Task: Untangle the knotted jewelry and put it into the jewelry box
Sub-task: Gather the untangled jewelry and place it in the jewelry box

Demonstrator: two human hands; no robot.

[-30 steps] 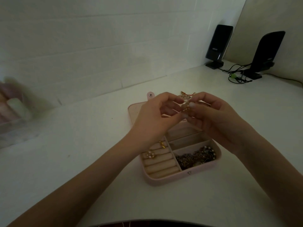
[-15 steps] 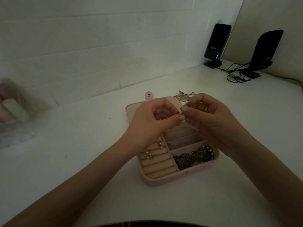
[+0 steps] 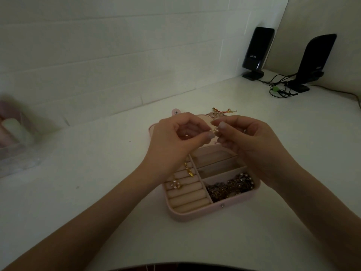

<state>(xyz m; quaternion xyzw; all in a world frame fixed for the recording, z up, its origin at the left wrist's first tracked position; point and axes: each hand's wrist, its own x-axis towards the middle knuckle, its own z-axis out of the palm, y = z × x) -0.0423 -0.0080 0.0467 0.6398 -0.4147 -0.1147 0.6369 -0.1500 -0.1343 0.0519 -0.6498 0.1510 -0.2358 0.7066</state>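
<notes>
Nearest on the white table (image 3: 97,192) lies the open pink jewelry box (image 3: 195,215), with a dark beaded chain (image 3: 230,187) in its near right compartment and small gold earrings (image 3: 176,183) on the ring rolls. Above the box, the left hand (image 3: 175,141) and right hand (image 3: 252,141) meet, each with thumb and forefinger closed in a pinch on a tiny gold jewelry piece (image 3: 214,130) (too small to identify). Working the knot well likely means small, gentle pulls over the box, so a dropped piece lands inside. Beyond the lid lies a tangle with red thread (image 3: 221,112), probably still to sort. Two black speakers (image 3: 256,53) stand farthest.
</notes>
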